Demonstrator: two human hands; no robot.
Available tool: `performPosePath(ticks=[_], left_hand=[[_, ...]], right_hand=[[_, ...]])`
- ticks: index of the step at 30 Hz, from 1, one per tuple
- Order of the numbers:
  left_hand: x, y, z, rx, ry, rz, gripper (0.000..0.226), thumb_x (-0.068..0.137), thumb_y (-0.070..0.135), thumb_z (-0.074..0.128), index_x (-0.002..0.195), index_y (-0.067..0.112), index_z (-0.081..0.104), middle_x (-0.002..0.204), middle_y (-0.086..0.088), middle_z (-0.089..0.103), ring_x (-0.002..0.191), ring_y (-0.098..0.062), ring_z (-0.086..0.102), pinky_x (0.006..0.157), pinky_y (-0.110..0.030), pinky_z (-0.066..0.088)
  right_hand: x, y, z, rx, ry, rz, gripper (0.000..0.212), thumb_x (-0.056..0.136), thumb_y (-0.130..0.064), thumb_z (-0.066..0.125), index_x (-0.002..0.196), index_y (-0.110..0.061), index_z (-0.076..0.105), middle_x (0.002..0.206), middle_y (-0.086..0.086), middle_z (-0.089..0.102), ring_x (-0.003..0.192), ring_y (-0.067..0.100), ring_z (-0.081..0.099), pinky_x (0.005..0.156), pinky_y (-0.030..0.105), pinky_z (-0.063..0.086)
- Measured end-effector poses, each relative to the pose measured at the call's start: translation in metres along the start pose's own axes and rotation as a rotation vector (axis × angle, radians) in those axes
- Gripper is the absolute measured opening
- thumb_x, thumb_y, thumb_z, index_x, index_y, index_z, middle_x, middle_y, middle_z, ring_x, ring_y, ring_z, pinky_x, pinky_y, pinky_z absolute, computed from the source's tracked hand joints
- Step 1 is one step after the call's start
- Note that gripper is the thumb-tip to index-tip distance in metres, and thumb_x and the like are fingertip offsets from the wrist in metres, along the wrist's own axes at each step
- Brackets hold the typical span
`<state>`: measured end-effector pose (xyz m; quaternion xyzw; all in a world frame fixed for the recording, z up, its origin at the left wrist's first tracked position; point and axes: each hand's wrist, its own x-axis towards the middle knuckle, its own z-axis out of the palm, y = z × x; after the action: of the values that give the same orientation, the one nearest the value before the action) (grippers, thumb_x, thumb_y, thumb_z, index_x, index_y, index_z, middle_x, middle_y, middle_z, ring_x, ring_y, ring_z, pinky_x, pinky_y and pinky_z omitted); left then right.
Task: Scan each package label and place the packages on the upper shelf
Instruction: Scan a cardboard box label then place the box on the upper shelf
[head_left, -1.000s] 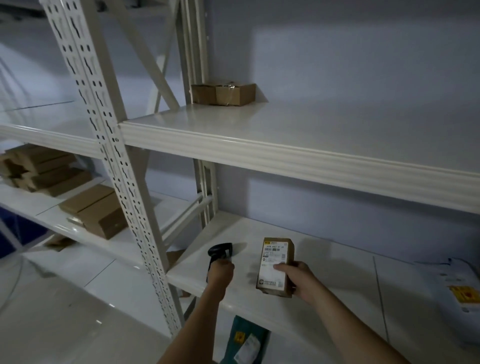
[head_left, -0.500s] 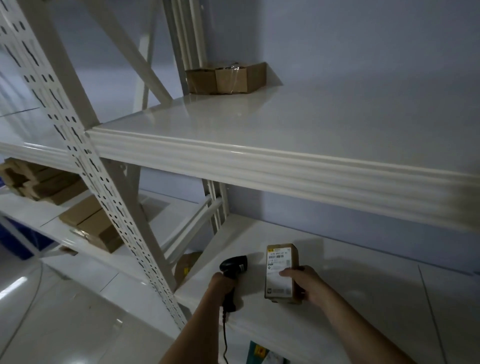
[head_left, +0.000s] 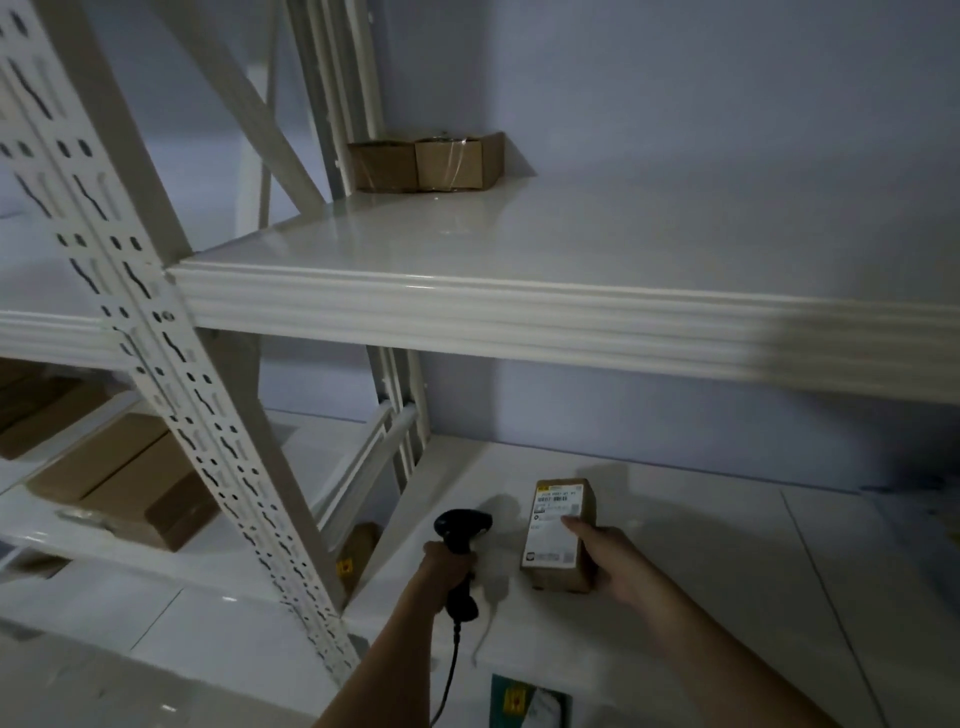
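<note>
I count one package (head_left: 560, 538) in play, standing label-up on the lower shelf (head_left: 727, 545), my right hand (head_left: 613, 564) with its fingers curled round its side. My left hand (head_left: 448, 564) grips one black scanner (head_left: 460, 540), fingers wrapped on the handle. Two brown boxes (head_left: 428, 163) sit touching at the back of the upper shelf (head_left: 571, 306).

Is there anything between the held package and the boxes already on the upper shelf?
In the head view, only the upper shelf lies between the package and the two boxes; its surface there is bare.
</note>
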<state>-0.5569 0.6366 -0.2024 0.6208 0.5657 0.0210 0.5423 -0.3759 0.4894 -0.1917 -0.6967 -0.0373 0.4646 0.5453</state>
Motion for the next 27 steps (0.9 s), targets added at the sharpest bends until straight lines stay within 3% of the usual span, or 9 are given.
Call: performPosePath(ticks=[4,6,9,12,15,20,24,27], left_hand=[[-0.013,0.001,-0.02,-0.094,-0.071,0.164,0.005,0.09,-0.002,0.053,0.094,0.001,0.054,0.075,-0.013,0.054,0.064,-0.024,0.051,0.065,-0.033,0.041],[-0.019,-0.003,-0.029,-0.212,-0.145,0.187,0.014,0.088,-0.007,0.05,0.082,0.006,0.051,0.066,-0.012,0.049,0.057,-0.023,0.047,0.063,-0.035,0.041],[-0.029,-0.012,-0.039,-0.398,-0.236,0.2,0.011,0.088,-0.008,0.054,0.089,0.003,0.053,0.064,-0.013,0.051,0.056,-0.025,0.05,0.061,-0.037,0.047],[-0.041,-0.016,-0.047,-0.429,-0.321,0.257,0.013,0.087,-0.005,0.057,0.091,0.005,0.052,0.057,-0.008,0.049,0.051,-0.022,0.047,0.056,-0.033,0.044],[-0.056,-0.007,-0.052,-0.386,-0.37,0.3,0.01,0.088,0.002,0.062,0.09,0.008,0.054,0.059,-0.007,0.05,0.051,-0.02,0.047,0.055,-0.032,0.043],[-0.08,0.018,-0.054,-0.218,-0.317,0.42,0.006,0.085,0.011,0.065,0.087,0.007,0.061,0.062,-0.007,0.054,0.049,-0.018,0.048,0.049,-0.027,0.043],[-0.097,0.029,-0.046,-0.173,-0.281,0.435,0.014,0.081,0.013,0.064,0.091,0.004,0.065,0.063,-0.008,0.059,0.049,-0.021,0.053,0.051,-0.03,0.045],[-0.106,0.035,-0.04,-0.163,-0.248,0.466,0.017,0.078,0.025,0.069,0.081,0.009,0.066,0.055,-0.003,0.057,0.043,-0.018,0.048,0.046,-0.026,0.041]], right_hand=[[-0.022,0.015,0.014,0.036,0.065,-0.008,0.042,0.091,-0.02,0.072,0.128,-0.002,0.062,0.111,0.014,0.074,0.1,0.031,0.071,0.095,0.046,0.057],[-0.035,0.024,0.023,0.053,0.106,-0.03,0.043,0.089,-0.016,0.073,0.129,-0.004,0.062,0.111,0.012,0.074,0.093,0.028,0.072,0.082,0.039,0.061],[-0.056,0.035,0.033,0.115,0.134,-0.066,0.041,0.088,-0.014,0.076,0.125,-0.01,0.062,0.1,0.008,0.074,0.094,0.026,0.072,0.075,0.038,0.062],[-0.074,0.039,0.039,0.139,0.183,-0.102,0.038,0.085,-0.013,0.078,0.117,-0.013,0.058,0.098,0.005,0.07,0.092,0.024,0.069,0.067,0.035,0.06],[-0.087,0.038,0.042,0.118,0.234,-0.153,0.04,0.082,-0.016,0.082,0.112,-0.017,0.055,0.102,0.005,0.068,0.093,0.023,0.068,0.073,0.037,0.06],[-0.103,0.033,0.035,0.015,0.331,-0.323,0.039,0.078,-0.018,0.085,0.102,-0.023,0.054,0.094,-0.005,0.066,0.084,0.012,0.067,0.057,0.023,0.053],[-0.112,0.025,0.03,-0.035,0.388,-0.408,0.041,0.076,-0.018,0.085,0.098,-0.026,0.051,0.096,-0.007,0.066,0.084,0.009,0.065,0.056,0.022,0.05],[-0.117,0.021,0.026,-0.025,0.39,-0.445,0.042,0.077,-0.017,0.084,0.101,-0.025,0.05,0.097,-0.008,0.065,0.086,0.009,0.065,0.057,0.022,0.05]])
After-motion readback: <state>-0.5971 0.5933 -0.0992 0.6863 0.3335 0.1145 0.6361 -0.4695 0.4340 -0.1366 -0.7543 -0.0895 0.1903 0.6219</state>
